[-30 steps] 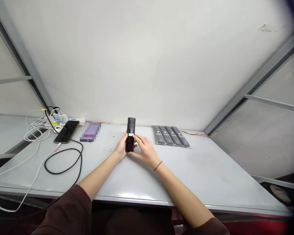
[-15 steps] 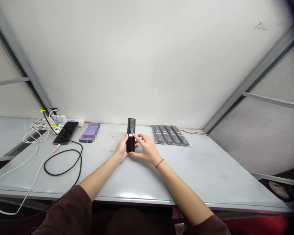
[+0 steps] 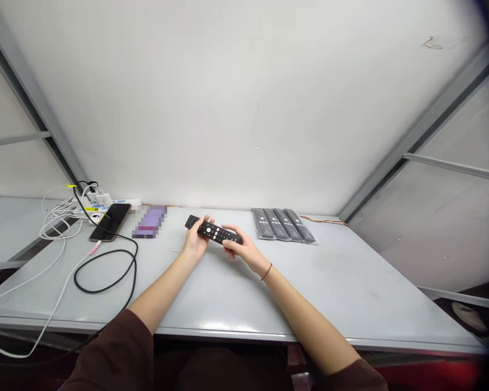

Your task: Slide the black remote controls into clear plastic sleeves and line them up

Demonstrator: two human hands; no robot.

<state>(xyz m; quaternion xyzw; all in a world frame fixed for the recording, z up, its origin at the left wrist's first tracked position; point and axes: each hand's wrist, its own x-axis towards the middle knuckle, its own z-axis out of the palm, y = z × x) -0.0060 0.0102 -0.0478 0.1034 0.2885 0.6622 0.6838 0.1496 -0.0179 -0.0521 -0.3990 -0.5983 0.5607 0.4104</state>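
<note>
A black remote control [image 3: 215, 232] is held above the table, tilted with its button side up and its right end lower. My left hand [image 3: 196, 243] grips it near the upper left end, thumb across the front. At the lower right end, my right hand [image 3: 243, 247] pinches it between thumb and fingers. Several more remote controls [image 3: 283, 225] in clear plastic sleeves lie side by side to the right, near the wall.
On the left of the grey table [image 3: 330, 293] are a smartphone [image 3: 110, 221] plugged into a white cable, a blurred purple item [image 3: 150, 221], and a power strip [image 3: 124, 202] with chargers. A black cable [image 3: 106, 251] loops nearby, and white cables [image 3: 57, 217] tangle behind it.
The remote control has turned from upright with its labelled back showing to slanted with its buttons showing. My right hand has shifted to its lower right end.
</note>
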